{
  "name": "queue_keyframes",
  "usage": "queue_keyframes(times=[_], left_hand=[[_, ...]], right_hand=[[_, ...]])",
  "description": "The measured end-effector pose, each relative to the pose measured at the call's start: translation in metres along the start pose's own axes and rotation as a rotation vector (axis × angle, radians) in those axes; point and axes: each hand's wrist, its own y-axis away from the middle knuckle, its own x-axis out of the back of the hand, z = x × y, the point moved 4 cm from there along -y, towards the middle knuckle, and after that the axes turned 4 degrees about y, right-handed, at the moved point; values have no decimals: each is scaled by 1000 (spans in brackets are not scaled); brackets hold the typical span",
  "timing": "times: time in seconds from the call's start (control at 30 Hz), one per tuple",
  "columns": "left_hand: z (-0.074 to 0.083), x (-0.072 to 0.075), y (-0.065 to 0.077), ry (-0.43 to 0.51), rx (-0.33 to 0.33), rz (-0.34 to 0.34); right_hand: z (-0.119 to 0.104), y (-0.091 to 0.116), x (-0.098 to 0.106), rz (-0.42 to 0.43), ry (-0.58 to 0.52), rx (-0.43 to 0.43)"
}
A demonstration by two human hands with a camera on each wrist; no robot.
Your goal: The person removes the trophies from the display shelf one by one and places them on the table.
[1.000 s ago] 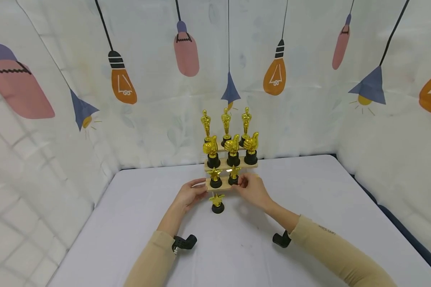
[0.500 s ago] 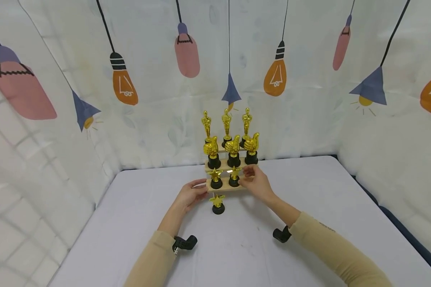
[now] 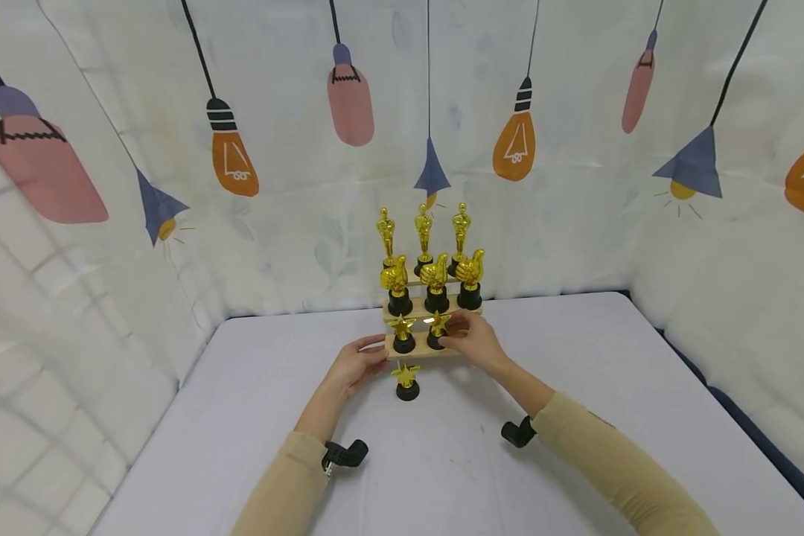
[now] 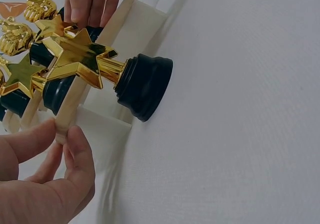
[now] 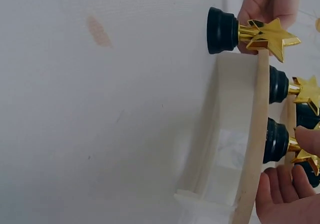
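My left hand [image 3: 356, 367] pinches the left end of the lowest shelf of a wooden tiered display stand [image 4: 72, 102] between thumb and fingers. On that shelf are two gold star trophies with black bases. The fingers and thumb of my right hand [image 3: 477, 341] are around the right star trophy [image 3: 437, 327], close to its base and stem. The left star trophy [image 3: 403, 335] stands beside it. A third star trophy [image 3: 407, 383] stands upright on the table, just in front of the stand.
Several gold thumbs-up trophies [image 3: 435, 283] fill the middle shelf. Gold figure statuettes [image 3: 423, 231] line the top one. The stand is near the back of a white-covered table [image 3: 429, 469], before a lamp-patterned curtain [image 3: 281, 246].
My right hand drew slightly back to the right from the right star trophy, then came back in around it. The left hand keeps its place on the shelf end.
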Motion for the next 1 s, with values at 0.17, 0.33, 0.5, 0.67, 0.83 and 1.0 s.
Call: queue_keyframes(times=[0.17, 0.33, 0.5, 0.67, 0.83, 1.0], left_hand=[[1, 0, -1, -9, 2, 1], [3, -2, -2, -14, 4, -3], [1, -1, -1, -14, -3, -6], [-2, 0, -1, -6, -3, -18], [-3, 2, -1, 2, -12, -14], [-1, 0, -1, -1, -3, -14]], right_hand=[[1, -4, -3, 1, 45, -4], [4, -7, -5, 11, 85, -11], [8, -8, -8, 8, 137, 3], [9, -7, -11, 3, 174, 7], [7, -7, -13, 7, 182, 11], [5, -5, -13, 18, 180, 22]])
